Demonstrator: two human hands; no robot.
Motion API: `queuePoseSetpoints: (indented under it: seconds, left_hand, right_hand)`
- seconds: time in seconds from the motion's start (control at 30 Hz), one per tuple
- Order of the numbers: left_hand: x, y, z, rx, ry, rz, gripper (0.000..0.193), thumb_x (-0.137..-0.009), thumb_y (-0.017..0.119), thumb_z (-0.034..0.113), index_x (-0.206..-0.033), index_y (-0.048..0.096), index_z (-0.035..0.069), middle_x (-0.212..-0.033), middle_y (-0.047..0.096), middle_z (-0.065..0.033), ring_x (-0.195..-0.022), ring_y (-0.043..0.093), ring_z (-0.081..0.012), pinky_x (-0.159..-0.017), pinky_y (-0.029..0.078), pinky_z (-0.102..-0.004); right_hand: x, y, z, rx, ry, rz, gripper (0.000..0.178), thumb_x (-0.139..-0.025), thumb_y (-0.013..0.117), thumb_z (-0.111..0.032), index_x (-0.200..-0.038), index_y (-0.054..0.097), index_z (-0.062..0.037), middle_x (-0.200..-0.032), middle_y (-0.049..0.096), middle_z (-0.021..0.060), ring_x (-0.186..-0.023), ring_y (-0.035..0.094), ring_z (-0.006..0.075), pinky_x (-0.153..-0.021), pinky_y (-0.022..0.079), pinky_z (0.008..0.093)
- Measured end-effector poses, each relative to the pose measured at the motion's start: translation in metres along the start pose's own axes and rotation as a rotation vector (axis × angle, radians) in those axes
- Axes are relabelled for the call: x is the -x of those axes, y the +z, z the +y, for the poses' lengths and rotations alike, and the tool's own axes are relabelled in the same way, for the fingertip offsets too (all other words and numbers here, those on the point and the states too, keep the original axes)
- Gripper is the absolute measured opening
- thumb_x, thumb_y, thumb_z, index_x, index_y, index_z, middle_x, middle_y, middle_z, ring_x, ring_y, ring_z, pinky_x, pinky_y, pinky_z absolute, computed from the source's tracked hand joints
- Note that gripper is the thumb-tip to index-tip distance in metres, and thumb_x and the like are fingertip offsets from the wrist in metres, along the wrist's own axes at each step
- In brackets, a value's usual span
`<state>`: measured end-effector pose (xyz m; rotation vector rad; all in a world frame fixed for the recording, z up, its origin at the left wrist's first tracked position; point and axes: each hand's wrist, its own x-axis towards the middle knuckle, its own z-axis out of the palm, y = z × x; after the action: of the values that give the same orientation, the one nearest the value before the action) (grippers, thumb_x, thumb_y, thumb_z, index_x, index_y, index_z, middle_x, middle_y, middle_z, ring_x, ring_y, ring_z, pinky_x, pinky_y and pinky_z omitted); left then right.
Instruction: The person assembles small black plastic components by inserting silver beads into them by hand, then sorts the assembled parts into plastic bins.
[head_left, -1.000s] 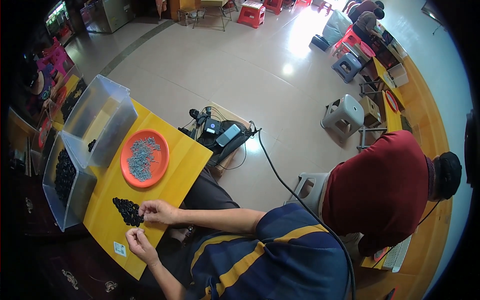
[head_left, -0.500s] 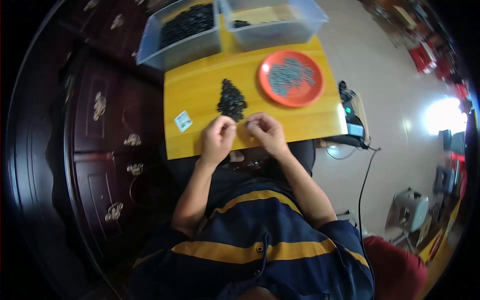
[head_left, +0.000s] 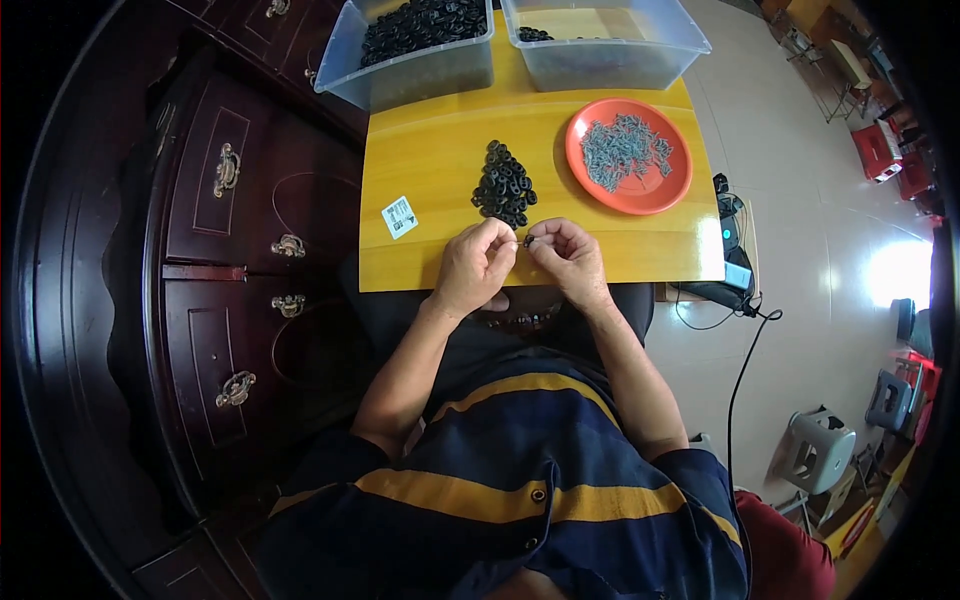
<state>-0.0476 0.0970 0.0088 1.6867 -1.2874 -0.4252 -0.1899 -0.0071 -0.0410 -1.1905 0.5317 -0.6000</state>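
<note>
Close to the table's front edge, my left hand (head_left: 478,268) and my right hand (head_left: 572,262) meet almost fingertip to fingertip. A small black ring-shaped part (head_left: 529,241) is pinched between my right thumb and finger. My left thumb and finger are closed on a thin, light-coloured piece, mostly hidden, pointing at the black part. Just beyond my fingers lies a narrow pile of similar black parts (head_left: 505,185), several with holes. To its right, an orange plate (head_left: 680,180) bears a heap of small, slim grey pieces (head_left: 625,150).
Two clear plastic bins stand at the back of the yellow table (head_left: 430,160): the left bin (head_left: 430,75) full of black parts, the right bin (head_left: 610,65) holding a few. A white printed label (head_left: 399,217) lies at left. Dark wooden drawers (head_left: 225,220) flank the table.
The whole view has shifted, so the table sits farther right and higher. My fingertips are a little closer together, and the black part shows more clearly.
</note>
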Motion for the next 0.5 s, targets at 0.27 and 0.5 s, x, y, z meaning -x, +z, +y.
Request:
queuePoseSetpoints:
  seconds: [0.27, 0.5]
  left_hand:
    - [-0.0004, -0.0005, 0.0020, -0.017, -0.007, -0.029, 0.004, -0.087, 0.061, 0.002, -0.087, 0.058, 0.000, -0.073, 0.061, -0.0080, -0.066, 0.059, -0.0160, -0.063, 0.049, -0.0300]
    - [0.0018, -0.0014, 0.0003, -0.018, -0.018, -0.011, 0.005, -0.087, 0.061, 0.003, -0.086, 0.057, 0.000, -0.073, 0.061, -0.0092, -0.066, 0.059, -0.0172, -0.062, 0.049, -0.0305]
  right_hand:
    - [-0.0003, -0.0011, 0.0002, 0.037, 0.008, -0.010, 0.015, -0.091, 0.065, -0.005, -0.106, 0.065, -0.0013, -0.088, 0.064, -0.0027, -0.077, 0.058, 0.0037, -0.071, 0.048, 0.0195]
    - [-0.0017, -0.0017, 0.0039, 0.045, 0.016, -0.021, 0.016, -0.091, 0.065, -0.005, -0.106, 0.066, -0.0010, -0.089, 0.065, -0.0020, -0.079, 0.059, 0.0041, -0.074, 0.049, 0.0202]
